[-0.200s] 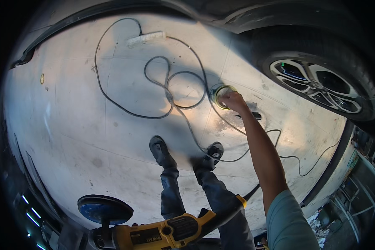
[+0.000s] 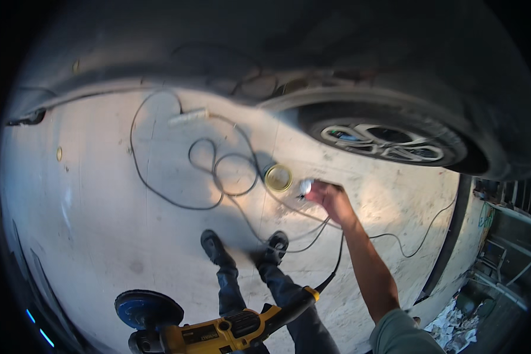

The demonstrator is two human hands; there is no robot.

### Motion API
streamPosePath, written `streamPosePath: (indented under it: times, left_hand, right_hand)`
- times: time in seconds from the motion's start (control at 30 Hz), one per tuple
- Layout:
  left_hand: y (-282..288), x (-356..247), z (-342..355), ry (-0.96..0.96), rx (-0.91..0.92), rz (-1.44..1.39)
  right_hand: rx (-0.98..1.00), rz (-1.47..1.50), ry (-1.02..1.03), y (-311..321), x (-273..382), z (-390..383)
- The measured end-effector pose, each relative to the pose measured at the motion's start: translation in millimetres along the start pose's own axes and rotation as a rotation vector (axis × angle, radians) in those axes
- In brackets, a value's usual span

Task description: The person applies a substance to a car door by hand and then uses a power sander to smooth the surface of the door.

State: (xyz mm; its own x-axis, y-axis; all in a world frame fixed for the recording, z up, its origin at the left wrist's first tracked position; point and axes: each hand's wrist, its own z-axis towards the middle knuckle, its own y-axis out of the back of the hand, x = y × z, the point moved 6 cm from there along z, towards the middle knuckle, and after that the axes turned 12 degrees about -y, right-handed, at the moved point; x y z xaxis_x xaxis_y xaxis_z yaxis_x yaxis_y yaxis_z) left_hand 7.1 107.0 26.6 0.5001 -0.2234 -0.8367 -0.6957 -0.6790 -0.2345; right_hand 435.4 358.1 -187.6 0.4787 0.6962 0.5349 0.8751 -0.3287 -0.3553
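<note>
Pale object (image 2: 306, 186), blurred, just right of round tin (image 2: 278, 177). Right hand (image 2: 331, 200): grip closed on it. Left hand unseen; cannot tell grip. Best held steady, clear of near polisher (image 2: 206, 337).

R hand (image 2: 331, 202) now off tin (image 2: 268, 182), w/ whitish lump (image 2: 305, 187) vis. in grip

Pale, stained floor (image 2: 109, 236), patchily lit
</note>
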Motion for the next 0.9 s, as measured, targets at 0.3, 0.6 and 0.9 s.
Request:
streamPosePath:
  times: [0.3, 0.6, 0.9]
  left_hand:
    - [-104, -109, -71, 0.105, 0.264, -0.210]
    - [-151, -196, -134, -0.119, 0.438, -0.467]
    - [-128, -218, -165, -0.410, 0.347, -0.353]
  right_hand:
    - [-0.383, -0.723, 0.924, -89, 310, -406]
    - [-0.826, -0.901, 1.536, -125, 525, -556]
    - [-0.949, -1.109, 1.457, -101, 569, -516]
